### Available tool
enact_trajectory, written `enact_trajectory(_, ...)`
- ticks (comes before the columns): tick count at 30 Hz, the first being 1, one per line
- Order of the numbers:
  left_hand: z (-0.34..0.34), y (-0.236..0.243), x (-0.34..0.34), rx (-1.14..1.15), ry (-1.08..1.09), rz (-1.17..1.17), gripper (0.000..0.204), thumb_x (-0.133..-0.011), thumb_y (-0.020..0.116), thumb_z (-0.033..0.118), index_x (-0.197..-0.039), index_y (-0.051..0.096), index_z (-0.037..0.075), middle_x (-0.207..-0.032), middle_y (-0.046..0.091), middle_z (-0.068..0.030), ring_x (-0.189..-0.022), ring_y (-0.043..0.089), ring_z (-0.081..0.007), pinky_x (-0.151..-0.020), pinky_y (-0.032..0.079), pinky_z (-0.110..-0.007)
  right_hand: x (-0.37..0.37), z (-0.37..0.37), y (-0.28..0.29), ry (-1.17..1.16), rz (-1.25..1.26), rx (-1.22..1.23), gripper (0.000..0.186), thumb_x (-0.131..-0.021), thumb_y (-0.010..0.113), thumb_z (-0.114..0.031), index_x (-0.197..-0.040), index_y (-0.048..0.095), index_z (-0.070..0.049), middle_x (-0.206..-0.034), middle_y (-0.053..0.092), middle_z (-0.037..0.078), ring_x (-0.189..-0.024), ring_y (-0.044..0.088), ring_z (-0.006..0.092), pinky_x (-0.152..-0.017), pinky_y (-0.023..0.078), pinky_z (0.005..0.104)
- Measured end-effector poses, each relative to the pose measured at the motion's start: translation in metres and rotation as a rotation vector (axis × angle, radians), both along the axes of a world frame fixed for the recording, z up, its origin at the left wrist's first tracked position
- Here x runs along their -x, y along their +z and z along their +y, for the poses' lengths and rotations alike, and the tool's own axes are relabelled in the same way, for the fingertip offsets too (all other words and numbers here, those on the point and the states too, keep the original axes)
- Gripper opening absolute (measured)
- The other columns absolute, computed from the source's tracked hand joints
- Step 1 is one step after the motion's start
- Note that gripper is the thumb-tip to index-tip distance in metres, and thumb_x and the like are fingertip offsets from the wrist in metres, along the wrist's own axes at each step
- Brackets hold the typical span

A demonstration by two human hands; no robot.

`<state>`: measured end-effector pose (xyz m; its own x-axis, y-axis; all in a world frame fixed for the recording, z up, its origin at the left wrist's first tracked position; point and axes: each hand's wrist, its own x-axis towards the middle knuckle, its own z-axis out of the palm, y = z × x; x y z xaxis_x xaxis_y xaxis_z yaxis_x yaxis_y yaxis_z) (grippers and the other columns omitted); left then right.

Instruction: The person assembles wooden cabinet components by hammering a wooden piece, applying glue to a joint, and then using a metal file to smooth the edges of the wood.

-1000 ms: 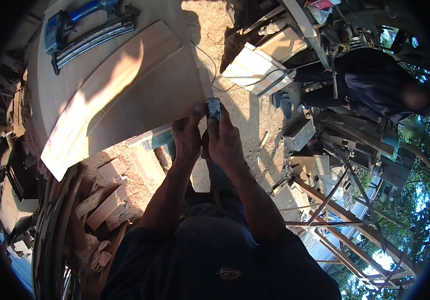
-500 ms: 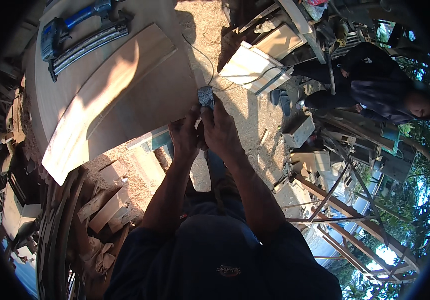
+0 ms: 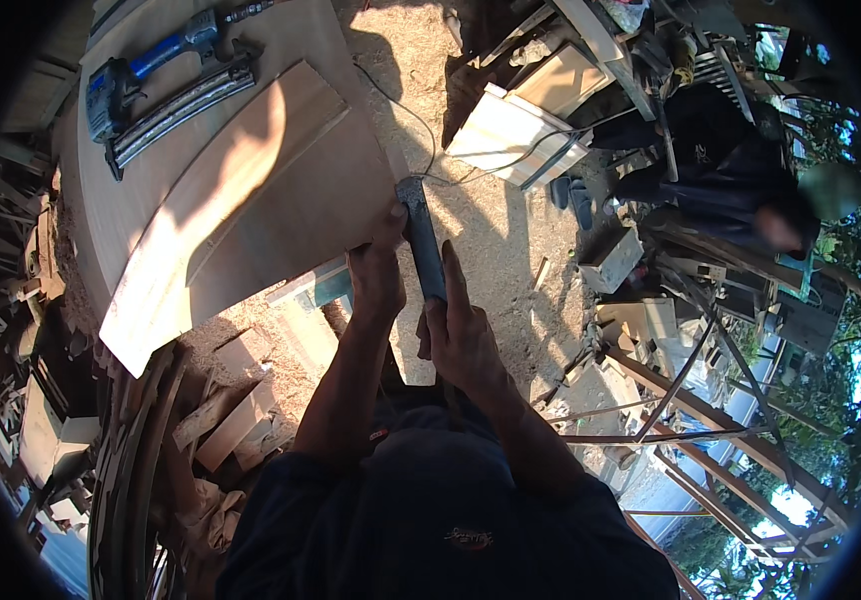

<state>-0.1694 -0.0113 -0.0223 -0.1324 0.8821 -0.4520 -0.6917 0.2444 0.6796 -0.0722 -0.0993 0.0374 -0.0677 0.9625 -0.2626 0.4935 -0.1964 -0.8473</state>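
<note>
A long, narrow grey bar-shaped tool, speckled and worn at its far end, points away from me just right of the wooden panel's edge; its exact kind is unclear. My right hand is closed around its near end, with one finger stretched along its side. Beside its far part, my left hand is closed at the panel's near right corner, thumb against the tool's edge. What its fingers hold is hidden. The wide wooden panel carries a curved, tapering board.
A blue and silver nail gun lies on the panel. Wood offcuts and stacked strips stand at left. Pale boards and a dark cable rest on the sawdust-covered ground. Another person is at the right among timber.
My right hand has slid back toward me along the tool, baring more of its length. My left hand stays near the panel corner. The other person has shifted position.
</note>
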Motion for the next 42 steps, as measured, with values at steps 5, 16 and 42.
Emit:
enact_trajectory(5,-0.001,-0.009,0.005,-0.004,-0.025,0.056,0.021,-0.091,0.072,0.021,-0.104,0.059,0.011,-0.092,0.056,0.0019,-0.085,0.054,-0.0088,-0.081,0.043,-0.032,0.010,-0.003,0.009,-0.072,-0.063,0.047,0.059,-0.102,0.041,-0.009,-0.157,0.020,-0.006,-0.086,0.068,0.024,-0.054,0.067,0.0250,-0.051,0.053,0.0404)
enact_trajectory(16,-0.002,-0.020,0.007,-0.033,0.006,-0.023,0.018,-0.094,0.069,0.023,-0.099,0.060,0.008,-0.092,0.057,0.0009,-0.086,0.053,-0.0105,-0.078,0.043,-0.031,0.016,0.011,0.006,-0.094,-0.097,-0.016,0.063,-0.100,0.042,-0.004,-0.158,0.018,-0.008,-0.093,0.069,0.029,-0.063,0.069,0.0390,-0.054,0.052,0.0439)
enact_trajectory(42,0.000,-0.028,-0.002,-0.032,0.005,0.019,0.036,-0.098,0.064,0.028,-0.121,0.055,0.001,-0.101,0.063,-0.0068,-0.086,0.062,-0.0134,-0.075,0.051,-0.031,0.022,-0.012,-0.006,-0.074,-0.258,-0.171,0.066,-0.098,0.044,-0.002,-0.158,0.014,-0.003,-0.131,0.057,0.031,-0.065,0.068,0.0334,-0.055,0.055,0.0412)
